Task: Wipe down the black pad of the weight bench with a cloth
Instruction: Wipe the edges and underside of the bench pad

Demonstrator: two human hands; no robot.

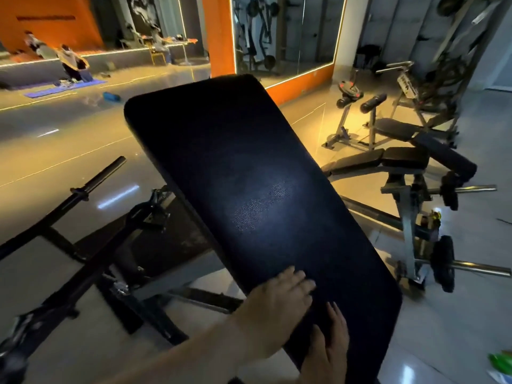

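Observation:
The long black bench pad [249, 167] runs tilted from the upper middle down to the lower right, with a pale sheen near its centre. My left hand [277, 309] lies flat on the pad's near left edge, fingers straight and pointing right. Just below it, my right hand [331, 345] rests on the pad's near end with its fingers stretched upward. The strip of pad between the two hands is very dark, and I cannot make out a cloth there or elsewhere.
The bench's black steel frame and bars [91, 239] spread over the floor at left. At right stand another bench [388, 162], a loaded plate bar [443, 264] and a leg-roller stand [360, 103]. A green packet [501, 361] lies at bottom right. People sit on mats [69, 65] far left.

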